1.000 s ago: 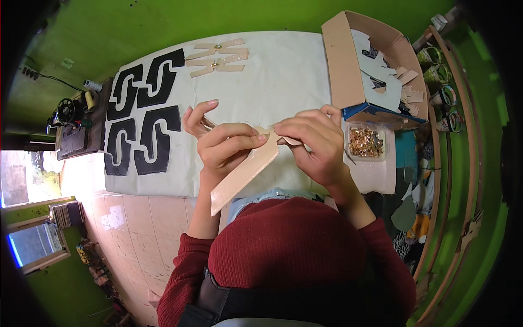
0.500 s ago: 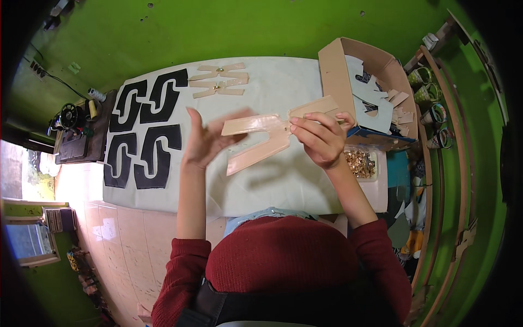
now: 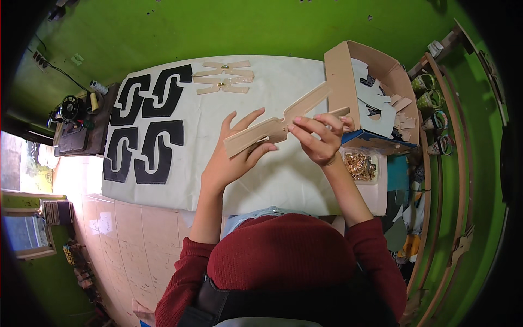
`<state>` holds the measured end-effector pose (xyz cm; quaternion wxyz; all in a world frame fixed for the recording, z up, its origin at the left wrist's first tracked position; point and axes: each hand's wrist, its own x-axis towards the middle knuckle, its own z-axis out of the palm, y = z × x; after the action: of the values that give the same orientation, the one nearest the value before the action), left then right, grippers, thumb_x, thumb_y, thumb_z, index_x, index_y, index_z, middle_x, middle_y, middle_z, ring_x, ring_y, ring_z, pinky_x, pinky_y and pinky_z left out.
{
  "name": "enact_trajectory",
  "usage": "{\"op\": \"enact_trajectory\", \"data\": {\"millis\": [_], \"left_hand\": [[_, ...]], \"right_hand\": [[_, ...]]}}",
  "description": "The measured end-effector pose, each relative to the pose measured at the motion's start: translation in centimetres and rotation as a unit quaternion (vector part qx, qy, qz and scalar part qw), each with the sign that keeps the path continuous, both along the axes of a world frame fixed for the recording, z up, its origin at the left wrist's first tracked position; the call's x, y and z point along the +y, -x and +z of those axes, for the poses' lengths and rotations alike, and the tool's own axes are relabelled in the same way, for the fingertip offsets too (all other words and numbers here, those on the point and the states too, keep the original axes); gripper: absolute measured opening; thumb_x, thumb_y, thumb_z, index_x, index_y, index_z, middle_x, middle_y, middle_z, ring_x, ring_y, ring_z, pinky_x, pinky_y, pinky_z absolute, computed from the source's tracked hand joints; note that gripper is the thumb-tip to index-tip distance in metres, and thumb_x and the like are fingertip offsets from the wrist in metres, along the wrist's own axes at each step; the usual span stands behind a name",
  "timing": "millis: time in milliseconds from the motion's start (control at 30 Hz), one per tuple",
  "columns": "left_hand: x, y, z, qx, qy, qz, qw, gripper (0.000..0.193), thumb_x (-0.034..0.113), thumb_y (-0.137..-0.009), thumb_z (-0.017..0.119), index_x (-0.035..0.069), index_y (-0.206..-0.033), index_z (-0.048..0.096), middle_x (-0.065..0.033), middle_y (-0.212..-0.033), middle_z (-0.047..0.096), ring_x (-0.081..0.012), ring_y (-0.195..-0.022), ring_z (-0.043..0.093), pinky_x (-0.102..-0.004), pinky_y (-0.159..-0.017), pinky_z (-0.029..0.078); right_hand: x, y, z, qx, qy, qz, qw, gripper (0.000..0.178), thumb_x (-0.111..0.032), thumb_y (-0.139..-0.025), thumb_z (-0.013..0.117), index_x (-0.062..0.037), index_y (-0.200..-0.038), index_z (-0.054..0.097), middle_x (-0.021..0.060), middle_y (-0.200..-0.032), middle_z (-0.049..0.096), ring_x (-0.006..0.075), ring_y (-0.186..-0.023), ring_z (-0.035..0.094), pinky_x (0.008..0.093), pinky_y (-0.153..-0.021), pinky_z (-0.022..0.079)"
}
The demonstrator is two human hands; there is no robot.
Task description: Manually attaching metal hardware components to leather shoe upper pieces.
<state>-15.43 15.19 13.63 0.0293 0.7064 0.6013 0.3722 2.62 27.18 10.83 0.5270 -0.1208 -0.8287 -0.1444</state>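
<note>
Above the table, my right hand (image 3: 317, 140) pinches a beige X-shaped strap piece (image 3: 253, 136) near its narrow middle, fingers closed on it. The piece is tilted, with one arm reaching up to the right and another end showing past my right fingers. My left hand (image 3: 226, 158) is around the piece's left end, thumb along the near edge and fingers stretched out past the far edge. Part of the left palm is hidden behind the piece. Farther back on the table lie two similar beige pieces (image 3: 223, 86), each with a gold-coloured metal fitting at its centre.
Several black S-shaped cutouts (image 3: 158, 152) lie on the left of the white-covered table (image 3: 218, 196). At the right stand a cardboard box (image 3: 340, 90) of cut pieces and a clear container (image 3: 360, 165) of gold-coloured metal parts. A sewing machine (image 3: 71, 114) stands beyond the table's left edge.
My left hand has moved right and onto the left end of the strap piece, from open beside it. The piece has turned, so its arms appear more edge-on.
</note>
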Motion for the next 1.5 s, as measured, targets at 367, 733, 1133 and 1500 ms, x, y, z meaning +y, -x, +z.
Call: {"op": "enact_trajectory", "data": {"millis": [367, 733, 1133, 1500], "left_hand": [[-0.5, -0.6, 1.3, -0.151, 0.049, -0.077, 0.984, 0.015, 0.01, -0.084, 0.064, 0.003, -0.097, 0.065, -0.0122, -0.084, 0.068, -0.025, -0.067, 0.064, -0.0334, -0.068, 0.05], [-0.3, -3.7, 1.4, -0.443, 0.12, 0.045, 0.887, 0.029, 0.027, -0.087, 0.064, 0.0, -0.096, 0.068, -0.0071, -0.077, 0.067, -0.009, -0.066, 0.058, -0.0247, -0.058, 0.046], [0.4, -3.7, 0.0, -0.401, 0.024, 0.089, 0.912, 0.023, 0.019, -0.092, 0.055, -0.001, -0.094, 0.066, -0.0088, -0.075, 0.066, -0.0121, -0.068, 0.059, -0.0272, -0.06, 0.046], [0.9, -4.5, -1.9, -0.281, -0.044, 0.086, 0.955, 0.014, 0.008, -0.088, 0.052, 0.002, -0.091, 0.064, -0.0134, -0.074, 0.065, -0.0281, -0.063, 0.062, -0.031, -0.058, 0.048]], "right_hand": [[-1.1, -0.2, 0.5, 0.024, 0.051, 0.02, 0.998, 0.023, -0.013, -0.07, 0.069, -0.0252, -0.09, 0.07, -0.0117, -0.098, 0.065, 0.013, -0.093, 0.053, 0.039, -0.094, 0.022], [-2.1, 0.6, 1.1, 0.041, 0.04, -0.004, 0.998, 0.031, -0.007, -0.067, 0.072, -0.0245, -0.092, 0.065, -0.0091, -0.097, 0.061, 0.0166, -0.096, 0.049, 0.0336, -0.084, 0.03], [-5.8, 1.6, -1.1, 0.219, 0.491, 0.104, 0.837, 0.078, -0.015, -0.076, 0.069, -0.0021, -0.138, 0.024, 0.0145, -0.129, 0.045, 0.0247, -0.122, 0.038, 0.0377, -0.097, 0.033], [-5.1, 1.1, 0.7, 0.147, 0.681, 0.293, 0.655, 0.027, -0.007, -0.085, 0.061, 0.0029, -0.11, 0.063, 0.0104, -0.103, 0.067, 0.0121, -0.09, 0.061, 0.024, -0.078, 0.049]]}}
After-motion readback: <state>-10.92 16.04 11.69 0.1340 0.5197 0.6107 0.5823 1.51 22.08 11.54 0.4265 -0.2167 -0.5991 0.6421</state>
